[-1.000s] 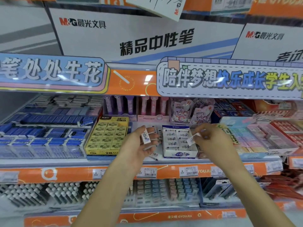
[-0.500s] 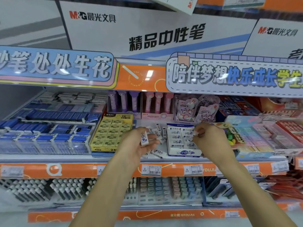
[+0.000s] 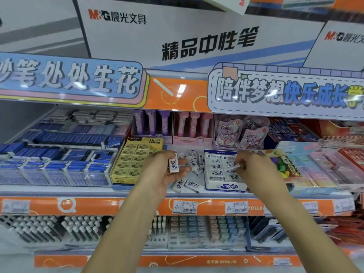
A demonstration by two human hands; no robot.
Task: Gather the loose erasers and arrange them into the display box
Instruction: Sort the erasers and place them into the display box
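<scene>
Stationery shop shelf [image 3: 137, 191], left hand [image 3: 161, 174] gripping an eraser [image 3: 173, 165], right hand [image 3: 256, 170] pinching another eraser [image 3: 233, 168] over the display box [image 3: 224, 186], loose erasers [image 3: 189, 185] between both hands.

White loose erasers [image 3: 192, 177] lie beside the part-filled display box [image 3: 224, 174].

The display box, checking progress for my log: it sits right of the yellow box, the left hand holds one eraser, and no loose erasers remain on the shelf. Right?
Not quite: the head view shows loose erasers still lying on the shelf between the yellow box and the display box. The left hand does hold one eraser.
</scene>
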